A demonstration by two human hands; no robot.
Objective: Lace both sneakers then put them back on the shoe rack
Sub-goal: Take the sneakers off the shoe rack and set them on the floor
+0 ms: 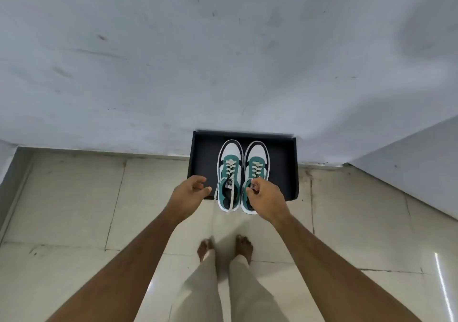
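Two green, white and black sneakers stand side by side on a black shoe rack against the wall, toes toward the wall, heels overhanging its front edge. Both show cream laces. The left sneaker has a lace end hanging over its heel. My right hand is closed on the tongue and collar of the right sneaker. My left hand hovers just left of the left sneaker, fingers curled and apart, holding nothing.
A grey-white wall rises behind the rack, and another wall face angles in at the right. The floor is beige tile. My bare feet stand a short step in front of the rack.
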